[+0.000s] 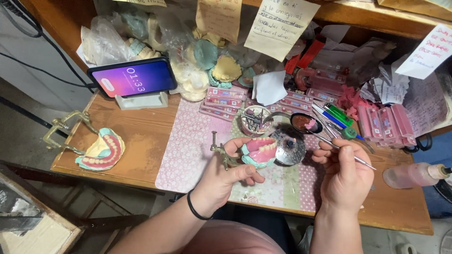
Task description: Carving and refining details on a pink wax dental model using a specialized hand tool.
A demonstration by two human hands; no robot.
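Note:
My left hand [227, 175] grips a brass articulator [219, 149] that carries a pink wax denture with white teeth on a teal plaster cast [259, 151]. It holds this above a pink patterned mat [188, 146]. My right hand [344, 173] pinches a thin metal wax tool [329, 144], whose tip reaches up and left toward a large spoon [305, 123] with pink wax in its bowl. The spoon sits just above a round metal burner [289, 149], right beside the denture.
A phone [133, 76] stands on a white holder at the back left. A second denture cast on an articulator [100, 151] lies at the table's left edge. Pink tooth cards [225, 101], bagged plaster casts, pens and paper notes crowd the back. A pink bottle [410, 175] lies right.

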